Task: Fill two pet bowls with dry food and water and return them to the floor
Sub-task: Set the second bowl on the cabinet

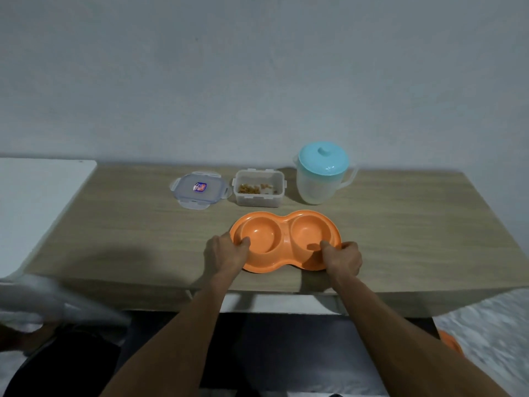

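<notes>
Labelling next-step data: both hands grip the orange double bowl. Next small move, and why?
Probably let go with the left hand and reach for the open food container: the double bowl rests on the table, both wells look empty, the lid lies off beside the container, and kibble shows inside it.

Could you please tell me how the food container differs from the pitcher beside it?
The food container is low, boxy and open, its lid lying beside it; the pitcher is tall, round and capped in turquoise. The container shows kibble; the pitcher's contents are unclear. Both are translucent plastic.
</notes>
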The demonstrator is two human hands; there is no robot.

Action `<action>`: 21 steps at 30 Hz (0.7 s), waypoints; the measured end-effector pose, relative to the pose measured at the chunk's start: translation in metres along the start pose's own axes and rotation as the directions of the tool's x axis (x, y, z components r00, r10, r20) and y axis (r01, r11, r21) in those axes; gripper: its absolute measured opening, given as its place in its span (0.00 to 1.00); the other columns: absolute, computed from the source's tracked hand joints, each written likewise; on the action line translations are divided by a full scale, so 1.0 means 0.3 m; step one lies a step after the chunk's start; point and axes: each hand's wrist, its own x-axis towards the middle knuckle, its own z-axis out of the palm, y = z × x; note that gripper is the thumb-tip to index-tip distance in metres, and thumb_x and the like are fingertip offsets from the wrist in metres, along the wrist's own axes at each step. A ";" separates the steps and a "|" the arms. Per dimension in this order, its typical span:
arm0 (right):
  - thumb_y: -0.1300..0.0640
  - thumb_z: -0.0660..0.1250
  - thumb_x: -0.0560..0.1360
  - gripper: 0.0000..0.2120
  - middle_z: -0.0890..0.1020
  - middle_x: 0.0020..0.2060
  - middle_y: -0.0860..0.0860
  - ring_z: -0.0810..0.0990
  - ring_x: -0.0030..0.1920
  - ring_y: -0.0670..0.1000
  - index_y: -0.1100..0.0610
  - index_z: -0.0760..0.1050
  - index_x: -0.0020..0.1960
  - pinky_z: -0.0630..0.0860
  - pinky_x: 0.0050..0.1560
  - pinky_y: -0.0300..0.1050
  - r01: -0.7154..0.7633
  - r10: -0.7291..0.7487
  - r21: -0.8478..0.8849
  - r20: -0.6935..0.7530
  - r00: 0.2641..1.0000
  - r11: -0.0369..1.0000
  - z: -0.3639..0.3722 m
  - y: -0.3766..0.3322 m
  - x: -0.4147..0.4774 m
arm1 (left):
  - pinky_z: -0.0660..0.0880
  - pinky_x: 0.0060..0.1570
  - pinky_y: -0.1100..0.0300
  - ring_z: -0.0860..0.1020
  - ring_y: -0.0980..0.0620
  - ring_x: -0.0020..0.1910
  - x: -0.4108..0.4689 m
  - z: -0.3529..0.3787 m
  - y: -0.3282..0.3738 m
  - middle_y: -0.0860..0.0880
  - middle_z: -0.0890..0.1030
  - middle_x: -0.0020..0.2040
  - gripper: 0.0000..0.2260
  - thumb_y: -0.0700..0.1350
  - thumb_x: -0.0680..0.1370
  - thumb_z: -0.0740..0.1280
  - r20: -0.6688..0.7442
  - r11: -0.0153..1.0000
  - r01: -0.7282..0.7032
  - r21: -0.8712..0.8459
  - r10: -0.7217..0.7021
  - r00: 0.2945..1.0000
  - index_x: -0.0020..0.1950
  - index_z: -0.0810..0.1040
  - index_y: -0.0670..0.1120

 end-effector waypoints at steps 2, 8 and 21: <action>0.49 0.74 0.71 0.28 0.76 0.61 0.62 0.76 0.60 0.63 0.62 0.71 0.64 0.74 0.60 0.56 -0.008 0.007 -0.017 -0.020 1.000 1.000 0.007 -0.005 -0.003 | 0.74 0.53 0.52 0.77 0.39 0.54 0.008 -0.001 0.002 0.38 0.79 0.53 0.21 0.57 0.74 0.68 0.014 1.000 0.001 -0.009 -0.001 1.000 0.57 0.81 0.41; 0.49 0.73 0.72 0.28 0.76 0.61 0.62 0.76 0.60 0.63 0.63 0.71 0.64 0.74 0.58 0.55 -0.005 0.003 -0.068 -0.034 0.999 0.998 0.019 -0.008 -0.006 | 0.70 0.50 0.55 0.76 0.40 0.57 0.014 0.006 -0.002 0.38 0.76 0.58 0.20 0.53 0.76 0.68 0.026 1.000 0.001 -0.023 -0.001 1.000 0.61 0.79 0.40; 0.52 0.64 0.78 0.16 0.78 0.56 0.58 0.77 0.53 0.56 0.63 0.75 0.59 0.72 0.50 0.46 0.505 -0.488 -0.136 0.140 0.861 0.852 0.203 -0.349 -0.020 | 0.68 0.60 0.50 0.68 0.42 0.69 -0.004 -0.020 -0.034 0.40 0.67 0.71 0.33 0.60 0.76 0.65 0.022 0.997 -0.065 -0.039 0.066 0.998 0.74 0.65 0.41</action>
